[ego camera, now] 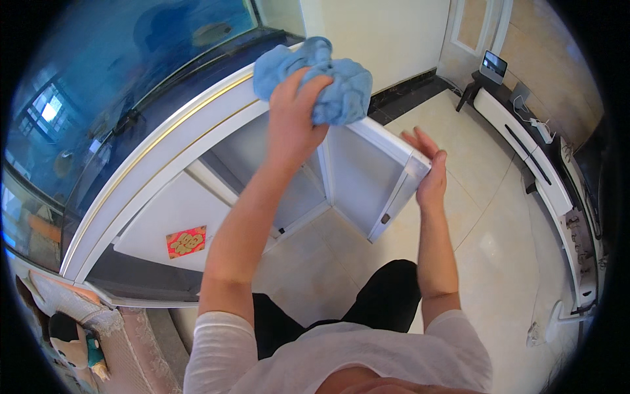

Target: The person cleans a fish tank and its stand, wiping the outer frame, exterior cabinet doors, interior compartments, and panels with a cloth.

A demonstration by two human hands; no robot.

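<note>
A bunched light-blue cloth [344,91] is gripped in my left hand [295,115]. It lies over the upper rim of the white cabinet [172,147] and the hinge-side top of its open door [366,157]. My right hand [433,172] holds the door's free upper corner from the outer side, its fingers partly hidden behind the top edge. Lower on the door's free edge sits a small dark catch [386,218]. To the left, a white curved panel [172,216] with a red and gold paper decoration [186,242] leans in the cabinet opening.
Above the cabinet stands a large aquarium [147,64] with a fish [211,33]. A low white TV stand [526,143] carries a small screen device [493,67] and a power strip [543,132]. A sofa [142,344] with a doll [74,340] is at lower left, a white fan [556,317] at lower right.
</note>
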